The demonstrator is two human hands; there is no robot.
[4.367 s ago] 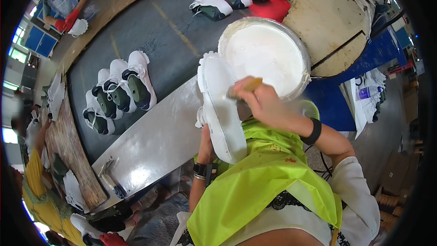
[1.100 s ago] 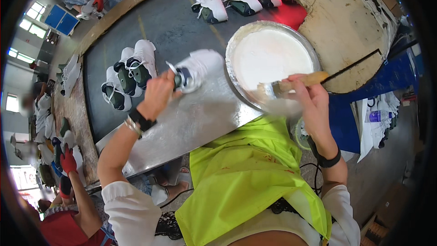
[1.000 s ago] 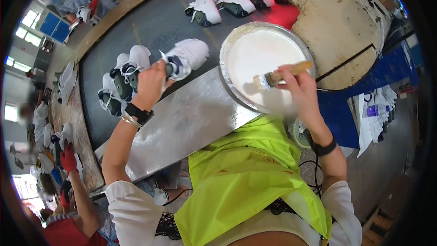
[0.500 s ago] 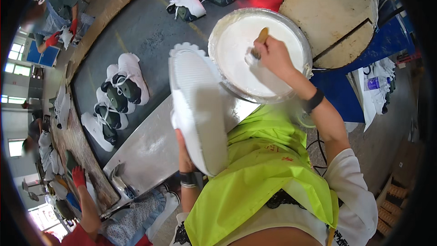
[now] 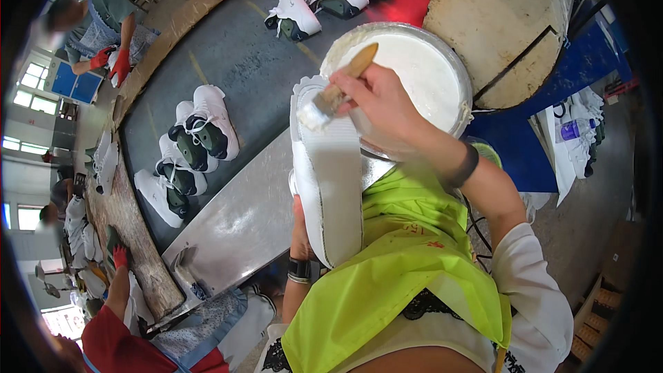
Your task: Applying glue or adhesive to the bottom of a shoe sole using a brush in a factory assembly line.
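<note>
White shoe, sole facing up, is held in front of the lime apron, just L of the basin w/ white liquid. L hand supports it from its L side (fingers mostly hidden, can't tell how they're set). R hand pinches the brush, bristles on or just over the scalloped far end. Four more shoes sit L on the dark belt.

The shoe under the brush is between four shoes on the table, left, and the basin, right.
</note>
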